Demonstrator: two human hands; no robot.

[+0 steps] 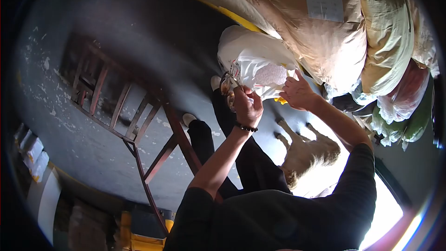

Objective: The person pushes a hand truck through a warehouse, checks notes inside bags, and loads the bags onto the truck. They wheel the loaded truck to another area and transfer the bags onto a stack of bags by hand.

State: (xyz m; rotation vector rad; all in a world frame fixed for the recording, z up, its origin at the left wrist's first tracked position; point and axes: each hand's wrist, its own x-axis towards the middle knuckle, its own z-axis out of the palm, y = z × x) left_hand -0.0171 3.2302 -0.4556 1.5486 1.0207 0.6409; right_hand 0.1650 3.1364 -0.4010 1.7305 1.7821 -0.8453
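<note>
A white plastic sack (pixel 253 42) with its mouth spread lies before me, and pale granules (pixel 270 74) show inside. My left hand (pixel 248 106), with a dark bead bracelet at the wrist, is closed near the sack's left side. It grips a shiny metal object (pixel 227 88) with a curved outline, whose exact kind I cannot make out. On the other side, my right hand (pixel 298 92) is closed on the sack's rim. Something yellow (pixel 280 100) hangs just below that rim.
A light-furred dog (pixel 311 155) is by my legs on the right. Large tan sacks (pixel 316 28) stand beyond the white one, with plastic bags (pixel 404 93) on their right. A reddish metal frame (pixel 179 135) with ladder-like bars stands at left on the worn grey floor (pixel 97 144).
</note>
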